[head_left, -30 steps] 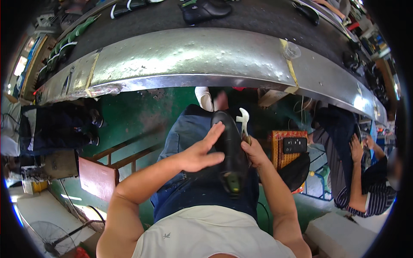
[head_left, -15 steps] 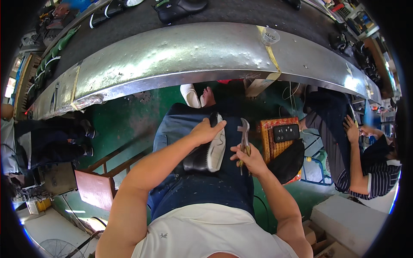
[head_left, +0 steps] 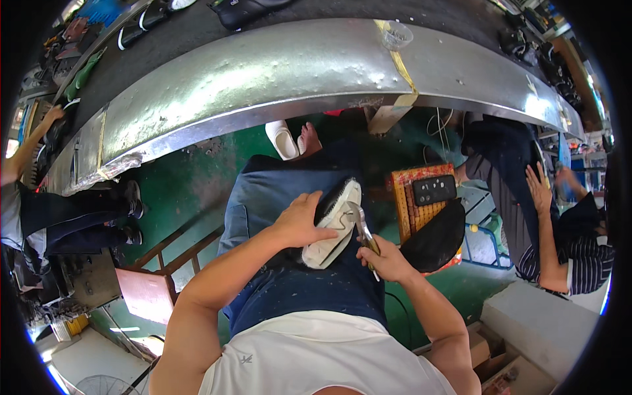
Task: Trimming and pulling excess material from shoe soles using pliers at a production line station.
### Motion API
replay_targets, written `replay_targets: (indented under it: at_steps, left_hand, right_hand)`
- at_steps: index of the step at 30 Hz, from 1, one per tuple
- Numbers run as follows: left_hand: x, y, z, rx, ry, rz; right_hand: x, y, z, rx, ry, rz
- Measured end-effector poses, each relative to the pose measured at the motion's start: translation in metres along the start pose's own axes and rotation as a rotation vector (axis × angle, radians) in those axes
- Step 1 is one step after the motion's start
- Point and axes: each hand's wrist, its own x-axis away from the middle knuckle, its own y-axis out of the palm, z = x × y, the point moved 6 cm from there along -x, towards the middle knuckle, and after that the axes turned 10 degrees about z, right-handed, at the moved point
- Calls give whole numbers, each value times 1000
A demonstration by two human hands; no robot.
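A black shoe [head_left: 328, 241] lies sole side up across my lap, its whitish underside facing me and its toe angled away to the right. My left hand [head_left: 297, 222] grips it along the left side, thumb reaching over the pale bottom. In my right hand [head_left: 387, 259] is a pair of lasting pincers [head_left: 368, 241] with yellowish handles. The head of the pincers meets the right edge of the shoe's underside near its middle. Whether the jaws are closed on the edge, I cannot tell.
Ahead runs a metal-edged conveyor bench [head_left: 250, 72] carrying shoes and a clear plastic cup [head_left: 397, 37]. Right of my lap, a woven-top stool [head_left: 411, 230] holds a black phone [head_left: 434, 189] and a dark cloth-like piece [head_left: 431, 240]. People work on both sides.
The pincers have come left from beside my leg onto the shoe's underside. The shoe has turned, its toe swinging right, and my left hand has shifted toward its near end.
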Motion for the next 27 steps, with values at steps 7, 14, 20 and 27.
replay_targets:
  at_steps: [7,14,20,27]
  left_hand:
    - [-1,-12,-16,144,-85,-121]
    - [23,-14,-2,-159,206,232]
    - [39,-13,6,-136,318,446]
    - [53,-3,24,-133,468,517]
  right_hand:
    - [-9,4,-8,291,-25,-3]
    - [0,-3,-40,454,-41,-92]
    - [9,-1,-74,503,-145,-276]
    - [-15,-7,-102,678,197,-580]
